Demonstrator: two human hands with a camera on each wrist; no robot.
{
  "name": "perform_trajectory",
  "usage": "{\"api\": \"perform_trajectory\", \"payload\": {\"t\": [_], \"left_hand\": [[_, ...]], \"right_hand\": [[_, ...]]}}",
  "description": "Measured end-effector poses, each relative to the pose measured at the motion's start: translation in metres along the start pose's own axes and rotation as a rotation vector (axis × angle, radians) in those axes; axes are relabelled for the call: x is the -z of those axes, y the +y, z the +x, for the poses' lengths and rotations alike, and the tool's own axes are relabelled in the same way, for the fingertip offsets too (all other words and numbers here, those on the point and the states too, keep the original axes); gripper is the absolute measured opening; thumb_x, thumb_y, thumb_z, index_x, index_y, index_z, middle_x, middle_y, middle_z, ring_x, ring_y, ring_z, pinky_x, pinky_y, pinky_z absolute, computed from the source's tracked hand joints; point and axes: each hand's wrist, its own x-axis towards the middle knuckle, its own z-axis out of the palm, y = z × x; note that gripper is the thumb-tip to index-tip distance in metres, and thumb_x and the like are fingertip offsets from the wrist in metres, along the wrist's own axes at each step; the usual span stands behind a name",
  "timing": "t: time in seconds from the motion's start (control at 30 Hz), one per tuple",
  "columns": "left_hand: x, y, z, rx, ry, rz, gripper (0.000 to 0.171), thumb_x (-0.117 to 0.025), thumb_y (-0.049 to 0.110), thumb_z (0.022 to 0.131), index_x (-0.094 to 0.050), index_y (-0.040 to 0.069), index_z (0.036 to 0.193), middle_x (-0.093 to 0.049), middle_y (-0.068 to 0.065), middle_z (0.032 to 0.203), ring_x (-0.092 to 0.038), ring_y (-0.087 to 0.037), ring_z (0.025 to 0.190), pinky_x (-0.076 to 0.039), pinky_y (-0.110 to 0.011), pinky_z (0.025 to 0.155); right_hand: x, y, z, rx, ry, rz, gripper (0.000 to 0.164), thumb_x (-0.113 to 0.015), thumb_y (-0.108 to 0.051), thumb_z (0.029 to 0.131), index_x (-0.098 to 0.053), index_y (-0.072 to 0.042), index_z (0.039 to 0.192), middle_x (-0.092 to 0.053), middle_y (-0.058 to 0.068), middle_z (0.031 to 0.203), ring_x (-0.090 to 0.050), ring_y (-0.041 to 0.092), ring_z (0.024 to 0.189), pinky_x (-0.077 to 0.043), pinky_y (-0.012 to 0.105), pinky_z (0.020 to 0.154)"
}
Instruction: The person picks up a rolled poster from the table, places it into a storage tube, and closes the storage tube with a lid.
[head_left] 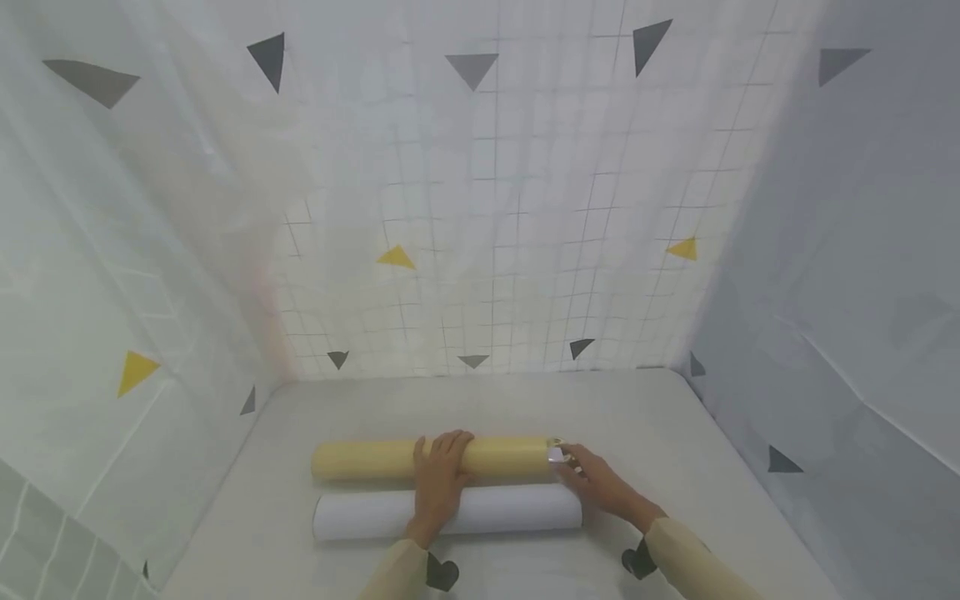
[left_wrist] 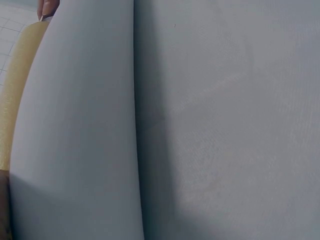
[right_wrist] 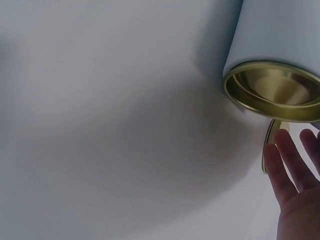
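A yellow cardboard-like tube (head_left: 360, 460) lies crosswise on the table, and a white tube (head_left: 517, 510) lies parallel just in front of it. My left hand (head_left: 438, 483) reaches over the white tube and grips the yellow one near its middle, fingers over the top and thumb on the near side. At the yellow tube's right end, my right hand (head_left: 600, 483) pinches a shiny metal lid (head_left: 556, 455). In the right wrist view its fingertips (right_wrist: 282, 137) meet the lid's gold edge (right_wrist: 267, 150), beside the white tube's gold-rimmed end (right_wrist: 275, 90). The right thumb is hidden there.
The pale table (head_left: 480, 400) has rounded far corners. Translucent white curtains (head_left: 480, 208) with grey and yellow triangles stand behind it and along both sides. A tiled wall shows faintly through the back curtain.
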Motion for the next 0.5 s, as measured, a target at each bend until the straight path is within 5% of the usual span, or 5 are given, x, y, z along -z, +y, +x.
{"api": "perform_trajectory", "payload": {"t": [0.2, 0.33, 0.5], "left_hand": [[0.000, 0.000, -0.001, 0.012, -0.016, -0.013, 0.069, -0.092, 0.018, 0.066, -0.064, 0.021, 0.129, -0.068, 0.000, 0.134, -0.062, -0.026, 0.128, -0.032, -0.071, 0.116], [0.001, 0.002, -0.001, 0.019, -0.026, -0.018, 0.069, -0.092, 0.018, 0.066, -0.063, 0.021, 0.129, -0.068, 0.000, 0.134, -0.061, -0.027, 0.128, -0.031, -0.071, 0.117], [0.000, 0.000, 0.000, 0.031, -0.036, -0.014, 0.070, -0.092, 0.018, 0.068, -0.062, 0.023, 0.132, -0.067, 0.002, 0.136, -0.060, -0.024, 0.131, -0.029, -0.069, 0.120]], "right_hand": [[-0.003, -0.008, 0.000, 0.036, 0.013, -0.003, 0.049, -0.047, -0.045, 0.107, -0.053, -0.013, 0.143, -0.060, 0.011, 0.144, -0.061, 0.031, 0.127, -0.051, 0.053, 0.107], [-0.005, -0.014, 0.000, 0.043, -0.011, 0.048, 0.059, -0.041, -0.050, 0.108, -0.048, -0.009, 0.150, -0.047, 0.018, 0.159, -0.042, 0.042, 0.149, -0.032, 0.061, 0.123], [-0.009, -0.020, 0.002, 0.050, -0.033, 0.086, 0.068, -0.037, -0.051, 0.109, -0.038, -0.001, 0.155, -0.034, 0.024, 0.166, -0.024, 0.046, 0.157, -0.018, 0.063, 0.129]]}}
